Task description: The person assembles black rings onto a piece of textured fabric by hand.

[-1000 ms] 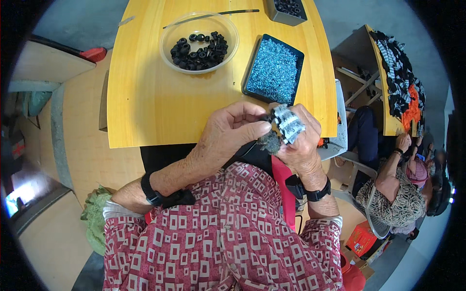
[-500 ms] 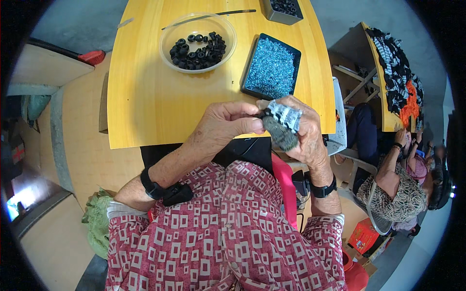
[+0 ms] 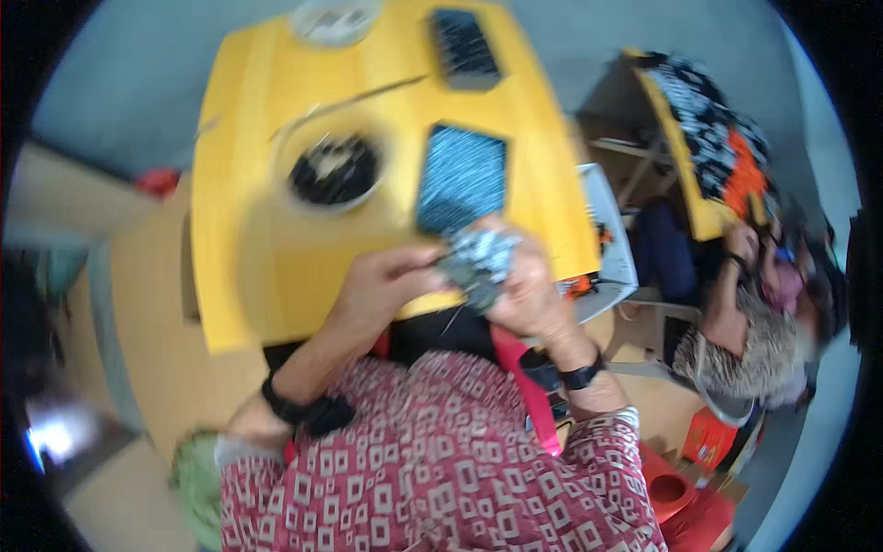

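Observation:
My right hand [image 3: 526,285] is closed around a small, soft-looking grey bundle [image 3: 478,267] with a pale, dark-striped part on top. At the bundle's left side, the thumb and fingers of my left hand [image 3: 379,287] pinch its edge. Motion blur smears the picture, so the bundle's exact kind does not show. Just beyond my hands lies a dark tray [image 3: 420,198] full of small blue, shiny pieces. A clear round bowl [image 3: 285,156] of small black pieces stands farther left on the yellow table [image 3: 276,276].
A dark strip [image 3: 368,95] lies behind the bowl. Farther back are a box of black pieces [image 3: 464,51] and another round tub [image 3: 336,23]. A white bin [image 3: 612,248] adjoins the table's right edge. Co-workers [image 3: 745,340] sit at another table with black, white and orange cloth [image 3: 740,175].
The view has shifted, so the table sits lower and left and its far end shows. Both hands still hold the bundle, now nearer the blue tray's front edge in the picture.

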Tool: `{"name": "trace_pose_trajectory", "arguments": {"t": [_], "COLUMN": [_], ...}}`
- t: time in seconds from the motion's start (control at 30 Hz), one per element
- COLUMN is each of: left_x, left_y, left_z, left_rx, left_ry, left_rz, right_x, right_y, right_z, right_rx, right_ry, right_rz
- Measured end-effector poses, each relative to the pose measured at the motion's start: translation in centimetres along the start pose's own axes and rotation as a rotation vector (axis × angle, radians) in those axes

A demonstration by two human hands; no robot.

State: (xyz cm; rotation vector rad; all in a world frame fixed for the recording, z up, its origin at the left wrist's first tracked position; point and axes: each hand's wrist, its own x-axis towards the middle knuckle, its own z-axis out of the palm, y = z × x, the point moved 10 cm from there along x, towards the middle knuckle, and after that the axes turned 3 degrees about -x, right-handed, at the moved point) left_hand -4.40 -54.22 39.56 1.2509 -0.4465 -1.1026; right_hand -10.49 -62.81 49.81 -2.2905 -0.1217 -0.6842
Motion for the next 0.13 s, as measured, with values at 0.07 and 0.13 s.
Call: {"name": "trace_pose_trajectory", "arguments": {"t": [0.07,0.13], "left_x": [0.0,-0.2], "left_y": [0.0,2.5], "left_z": [-0.5,0.5], "left_rx": [0.045,0.092], "left_ry": [0.021,0.117], "left_rz": [-0.038,0.022], "right_x": [0.1,0.6], "right_y": [-0.3,0.4], "right_z": [-0.1,-4.1], "right_rx": [0.102,0.047], "right_ry": [0.071,0.164], "right_rz": [0.022,-0.047]}}
